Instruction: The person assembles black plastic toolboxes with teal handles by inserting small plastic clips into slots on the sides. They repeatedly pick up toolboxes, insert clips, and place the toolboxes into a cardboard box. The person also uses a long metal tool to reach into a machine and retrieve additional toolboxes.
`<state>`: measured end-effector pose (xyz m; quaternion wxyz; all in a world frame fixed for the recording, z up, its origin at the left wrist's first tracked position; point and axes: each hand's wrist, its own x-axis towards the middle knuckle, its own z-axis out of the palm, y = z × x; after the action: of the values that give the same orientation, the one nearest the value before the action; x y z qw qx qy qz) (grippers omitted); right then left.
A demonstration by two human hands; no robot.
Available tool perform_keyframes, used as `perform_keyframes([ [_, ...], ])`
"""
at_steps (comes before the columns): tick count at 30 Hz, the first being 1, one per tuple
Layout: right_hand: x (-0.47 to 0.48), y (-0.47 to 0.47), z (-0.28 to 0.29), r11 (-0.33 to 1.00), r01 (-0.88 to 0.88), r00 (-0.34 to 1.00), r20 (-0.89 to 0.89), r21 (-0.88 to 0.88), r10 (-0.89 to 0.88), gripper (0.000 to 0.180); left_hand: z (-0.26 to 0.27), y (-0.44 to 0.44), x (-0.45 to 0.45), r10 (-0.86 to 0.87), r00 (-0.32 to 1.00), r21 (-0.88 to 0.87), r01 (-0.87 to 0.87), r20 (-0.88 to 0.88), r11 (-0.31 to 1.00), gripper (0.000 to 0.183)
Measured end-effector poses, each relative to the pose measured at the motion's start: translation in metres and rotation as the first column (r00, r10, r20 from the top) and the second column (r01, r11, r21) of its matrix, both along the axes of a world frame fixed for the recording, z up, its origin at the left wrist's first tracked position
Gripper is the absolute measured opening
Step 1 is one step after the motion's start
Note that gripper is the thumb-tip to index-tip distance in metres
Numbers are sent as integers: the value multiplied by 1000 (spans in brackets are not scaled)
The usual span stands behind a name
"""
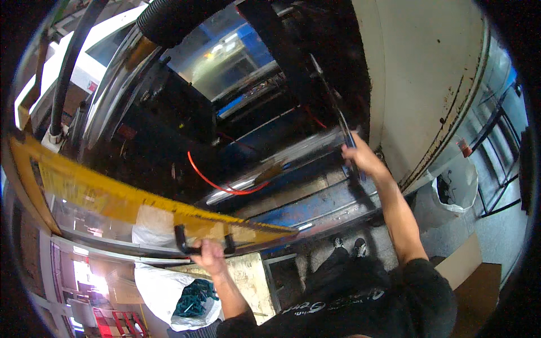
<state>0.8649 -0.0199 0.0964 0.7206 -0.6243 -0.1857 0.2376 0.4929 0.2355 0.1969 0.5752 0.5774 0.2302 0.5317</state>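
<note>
My left hand [210, 256] is closed around the black handle [182, 241] of a yellow-framed machine door [169, 207] with a clear panel. My right hand [359, 155] grips a long, thin tool [340, 112], blurred, its metal end pointing up into the dark machine opening; its kind I cannot tell. Below that hand runs a blue machine ledge [312, 207] with a metal rail. A thin red-orange hose [211, 184] curves inside the machine, near a blurred bright metal bar [304, 148].
A cream machine panel [410, 84] with chipped edges stands at the right. Beyond it are a white bin [465, 186] and a cardboard box [465, 262]. A white sack [158, 291] with dark green pieces [196, 298] stands at the lower left. Thick black ribbed hose [165, 21] hangs above.
</note>
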Motion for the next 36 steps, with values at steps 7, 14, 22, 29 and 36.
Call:
perform_keyframes([
  [7, 132, 85, 35, 909, 137, 983, 165, -393, -77, 88, -3, 79, -61, 112, 994, 115, -111, -7, 987, 17],
  [14, 168, 107, 33, 928, 75, 971, 239, -364, 15, 74, 11, 72, -55, 649, 739, 529, -484, -180, 697, 20],
  [22, 171, 111, 33, 949, 84, 980, 195, -304, -24, 63, -3, 12, 166, 599, 800, 737, -390, -26, 552, 10],
  [29, 148, 113, 45, 913, 232, 905, 418, -336, -76, 68, 30, 252, 378, 809, 587, 846, 438, -13, -305, 26],
  [36, 158, 126, 17, 972, -33, 994, 93, -233, 56, 82, 76, 379, 393, 991, -113, 368, 921, -65, 129, 42],
])
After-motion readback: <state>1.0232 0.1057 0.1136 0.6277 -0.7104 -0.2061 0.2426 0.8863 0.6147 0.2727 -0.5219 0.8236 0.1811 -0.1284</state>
